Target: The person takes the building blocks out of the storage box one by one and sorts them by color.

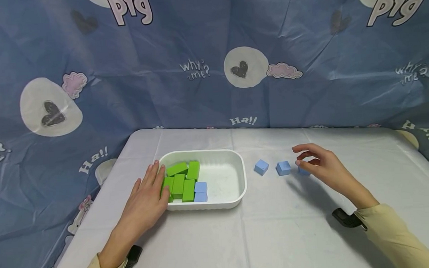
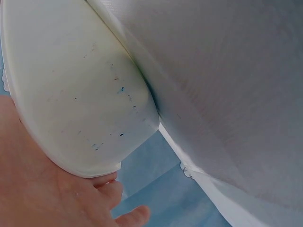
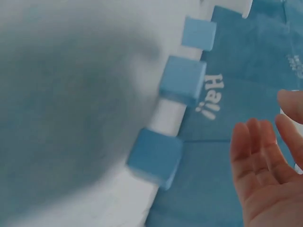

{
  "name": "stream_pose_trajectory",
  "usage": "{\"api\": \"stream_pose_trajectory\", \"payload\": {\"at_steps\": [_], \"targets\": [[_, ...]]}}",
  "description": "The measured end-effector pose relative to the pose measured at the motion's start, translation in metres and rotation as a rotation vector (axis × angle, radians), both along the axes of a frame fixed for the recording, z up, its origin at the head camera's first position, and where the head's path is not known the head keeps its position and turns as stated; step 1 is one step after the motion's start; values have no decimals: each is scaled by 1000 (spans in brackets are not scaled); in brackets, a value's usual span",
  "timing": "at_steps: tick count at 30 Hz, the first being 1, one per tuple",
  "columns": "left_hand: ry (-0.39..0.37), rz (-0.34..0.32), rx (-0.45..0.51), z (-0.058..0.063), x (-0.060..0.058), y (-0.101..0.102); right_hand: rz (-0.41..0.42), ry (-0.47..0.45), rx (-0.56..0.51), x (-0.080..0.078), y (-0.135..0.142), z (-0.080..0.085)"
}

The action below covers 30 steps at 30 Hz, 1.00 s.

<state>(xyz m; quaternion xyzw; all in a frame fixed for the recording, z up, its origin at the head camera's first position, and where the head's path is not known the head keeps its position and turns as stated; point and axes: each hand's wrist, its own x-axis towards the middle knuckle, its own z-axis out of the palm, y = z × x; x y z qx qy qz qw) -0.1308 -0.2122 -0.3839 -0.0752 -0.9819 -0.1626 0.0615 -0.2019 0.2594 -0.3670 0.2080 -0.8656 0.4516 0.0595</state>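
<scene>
My left hand (image 1: 145, 197) lies along the left end of a white tray (image 1: 207, 205), its straight fingers touching the rim. Several green blocks (image 1: 179, 186) are grouped in the tray's left half, with two small blue blocks (image 1: 200, 187) beside them. On the table to the tray's right are three blue cubes: a left one (image 1: 261, 167), a middle one (image 1: 283, 168) and a right one (image 1: 304, 172) partly hidden by my right hand (image 1: 324, 167). That hand hovers above the right cube, thumb and fingers apart and holding nothing. All three cubes (image 3: 155, 157) show in the right wrist view.
A white cloth covers the table (image 1: 276, 235). Behind it hangs a blue printed curtain (image 1: 198, 98). The right part of the tray's floor (image 1: 225, 177) is bare. Dark wrist devices (image 1: 347, 218) sit at both cuffs.
</scene>
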Motion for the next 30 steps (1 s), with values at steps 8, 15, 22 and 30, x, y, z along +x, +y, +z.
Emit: {"api": "stream_pose_trajectory", "payload": {"at_steps": [8, 15, 22, 30], "targets": [[0, -2, 1, -2, -1, 0, 56, 3, 30, -8, -23, 15], [-1, -1, -1, -2, -1, 0, 121, 7, 10, -13, -44, 17], [-8, -1, 1, 2, 0, 1, 162, 41, -22, -12, -67, 18], [-14, 4, 10, 1, 0, 1, 284, 58, -38, -14, -96, 19]]}}
